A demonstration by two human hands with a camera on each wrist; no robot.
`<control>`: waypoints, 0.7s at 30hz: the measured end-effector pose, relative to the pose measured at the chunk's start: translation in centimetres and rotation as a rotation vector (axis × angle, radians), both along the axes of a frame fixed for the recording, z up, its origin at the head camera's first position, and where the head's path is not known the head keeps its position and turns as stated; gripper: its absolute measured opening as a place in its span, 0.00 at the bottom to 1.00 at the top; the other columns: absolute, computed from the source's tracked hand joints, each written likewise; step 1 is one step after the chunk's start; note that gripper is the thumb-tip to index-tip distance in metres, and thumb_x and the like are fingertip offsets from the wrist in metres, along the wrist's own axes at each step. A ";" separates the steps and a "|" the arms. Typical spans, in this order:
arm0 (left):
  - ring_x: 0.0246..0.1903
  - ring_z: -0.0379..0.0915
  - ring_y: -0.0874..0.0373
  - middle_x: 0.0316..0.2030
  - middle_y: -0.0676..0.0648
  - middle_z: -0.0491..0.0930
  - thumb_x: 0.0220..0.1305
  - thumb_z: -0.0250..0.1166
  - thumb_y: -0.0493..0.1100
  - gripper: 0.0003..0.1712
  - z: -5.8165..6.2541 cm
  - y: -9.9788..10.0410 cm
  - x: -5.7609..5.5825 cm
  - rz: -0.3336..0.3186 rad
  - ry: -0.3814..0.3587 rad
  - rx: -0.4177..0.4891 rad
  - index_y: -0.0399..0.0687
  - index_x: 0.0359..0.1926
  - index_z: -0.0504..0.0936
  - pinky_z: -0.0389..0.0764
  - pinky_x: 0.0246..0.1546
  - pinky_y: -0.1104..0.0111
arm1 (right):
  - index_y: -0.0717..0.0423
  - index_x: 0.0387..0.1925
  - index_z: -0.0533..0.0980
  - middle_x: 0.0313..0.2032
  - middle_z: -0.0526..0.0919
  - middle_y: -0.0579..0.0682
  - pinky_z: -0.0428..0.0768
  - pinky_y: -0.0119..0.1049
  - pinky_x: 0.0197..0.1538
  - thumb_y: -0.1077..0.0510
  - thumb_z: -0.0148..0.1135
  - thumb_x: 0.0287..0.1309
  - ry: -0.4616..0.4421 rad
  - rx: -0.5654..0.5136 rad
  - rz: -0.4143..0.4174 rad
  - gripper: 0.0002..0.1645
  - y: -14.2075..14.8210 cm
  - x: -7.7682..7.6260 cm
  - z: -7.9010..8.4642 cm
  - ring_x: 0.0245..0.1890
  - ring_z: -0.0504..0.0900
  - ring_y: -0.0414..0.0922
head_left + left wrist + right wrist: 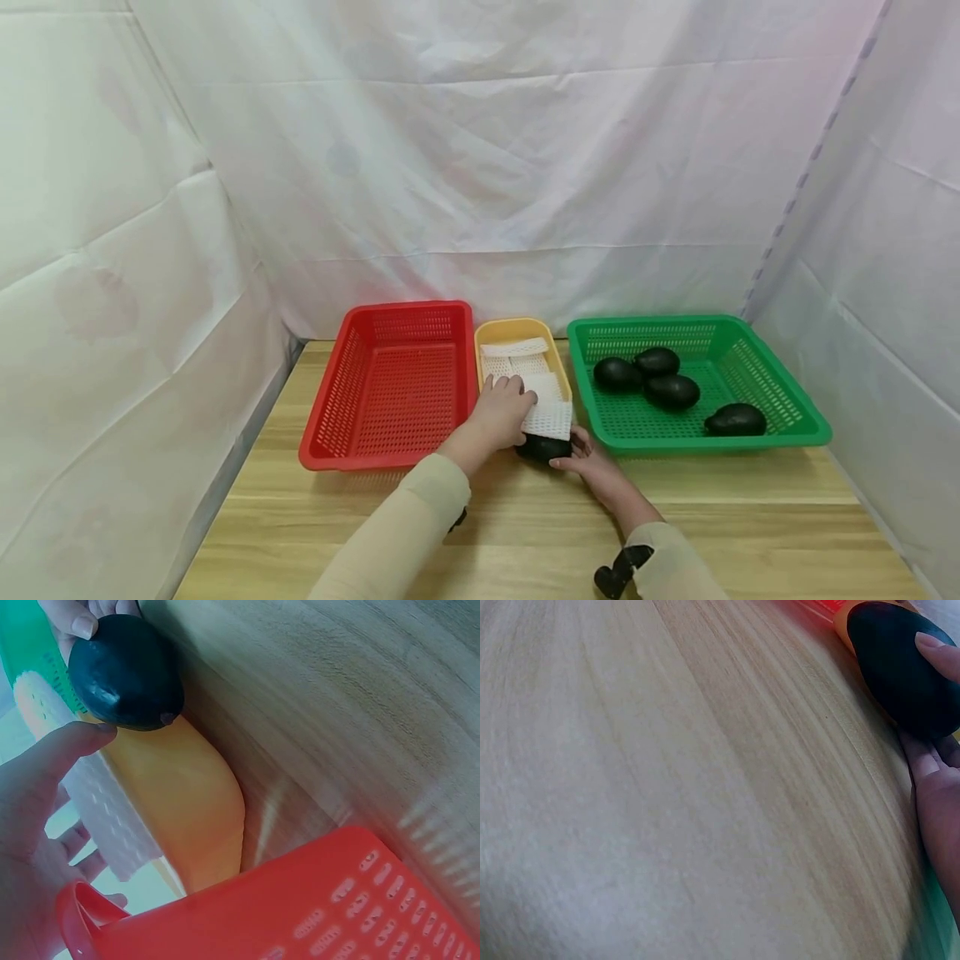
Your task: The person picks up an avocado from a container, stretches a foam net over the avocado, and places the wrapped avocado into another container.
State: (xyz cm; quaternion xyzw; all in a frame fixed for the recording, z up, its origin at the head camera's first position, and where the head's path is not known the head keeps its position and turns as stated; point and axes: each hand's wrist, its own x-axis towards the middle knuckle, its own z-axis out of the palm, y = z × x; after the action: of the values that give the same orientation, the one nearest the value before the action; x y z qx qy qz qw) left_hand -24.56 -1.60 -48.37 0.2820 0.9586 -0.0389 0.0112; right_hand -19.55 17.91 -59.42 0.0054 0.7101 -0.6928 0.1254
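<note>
A dark avocado [543,448] is held by my right hand [592,467] at the front end of the small yellow basket [567,383]. In the right wrist view the thumb lies on one side of the avocado [900,671], with fingers under it. My left hand [501,412] grips a white foam net sleeve [547,419], which overlaps the top of the avocado in the head view. From the left wrist, the left thumb is right at the avocado's tip and the other fingers are behind the sleeve [112,817]. More flat white sleeves [513,348] lie in the yellow basket.
To the left stands a red basket [311,454], its near wall close to my left forearm. On the right, a green basket [813,435] holds several dark avocados [672,392]. All three baskets rest on a wooden table [525,558], with white cloth [480,167] hanging behind.
</note>
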 end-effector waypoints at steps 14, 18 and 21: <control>0.57 0.67 0.49 0.55 0.48 0.75 0.50 0.76 0.56 0.51 0.5 -0.5 0.5 0.007 0.084 0.069 0.58 0.72 0.60 0.65 0.61 0.48 | 0.62 0.70 0.56 0.70 0.58 0.64 0.63 0.39 0.65 0.64 0.71 0.50 0.006 0.003 0.020 0.49 -0.1 0.1 0.6 0.71 0.53 0.58; 0.48 0.72 0.49 0.50 0.46 0.76 0.49 0.77 0.54 0.48 1.3 -1.0 0.8 0.049 0.140 0.196 0.53 0.69 0.65 0.75 0.50 0.57 | 0.60 0.70 0.58 0.70 0.58 0.61 0.63 0.41 0.65 0.65 0.70 0.51 -0.003 -0.009 0.013 0.47 -0.1 0.2 0.7 0.71 0.54 0.57; 0.44 0.73 0.51 0.48 0.45 0.75 0.47 0.78 0.50 0.47 1.8 -1.6 1.1 0.100 0.145 0.308 0.49 0.67 0.67 0.78 0.42 0.60 | 0.59 0.69 0.60 0.70 0.58 0.61 0.61 0.47 0.66 0.65 0.71 0.51 0.008 -0.009 0.009 0.45 -0.1 0.3 0.6 0.71 0.53 0.57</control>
State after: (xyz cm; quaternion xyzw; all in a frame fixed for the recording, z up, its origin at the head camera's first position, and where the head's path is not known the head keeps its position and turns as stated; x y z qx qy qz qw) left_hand -23.43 -3.17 -46.61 0.2290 0.9643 0.0890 -0.0992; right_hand -19.30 17.80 -58.83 -0.0011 0.7076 -0.6954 0.1259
